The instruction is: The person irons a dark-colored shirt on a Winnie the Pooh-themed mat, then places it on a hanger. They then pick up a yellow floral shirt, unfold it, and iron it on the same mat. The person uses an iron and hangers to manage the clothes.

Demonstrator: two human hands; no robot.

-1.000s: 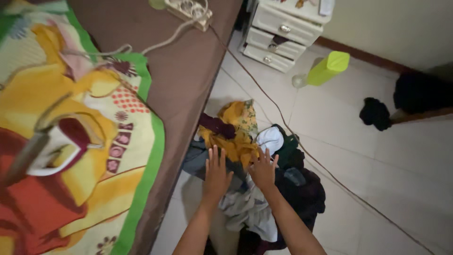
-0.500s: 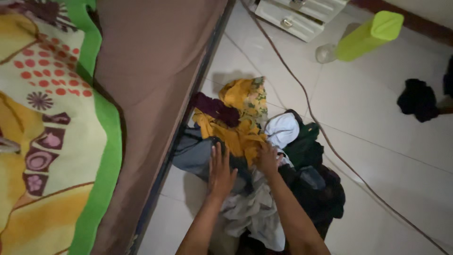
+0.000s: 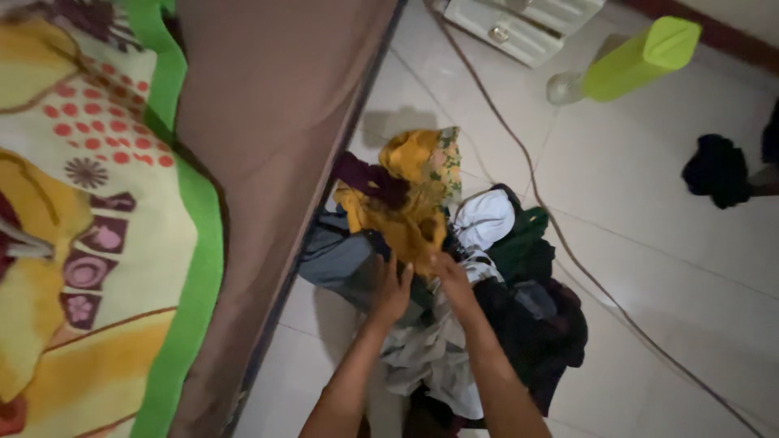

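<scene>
A mustard-yellow garment (image 3: 410, 199) with a green-and-white floral panel along its right edge is seen crumpled on top of a pile of clothes (image 3: 454, 324) on the white tiled floor (image 3: 649, 243), just beside the bed's brown side (image 3: 268, 146). Its lower edge is met by both hands: the left hand (image 3: 392, 290) is curled at the cloth's bottom corner, and the right hand (image 3: 448, 272) is closed with its fingertips pinching the same yellow edge. Whether the left fingers actually grip the fabric cannot be told. A dark purple piece (image 3: 369, 180) is draped across the garment's left side, and a white one (image 3: 484, 221) lies touching its right. A patterned blanket (image 3: 89, 243) covers the bed.
</scene>
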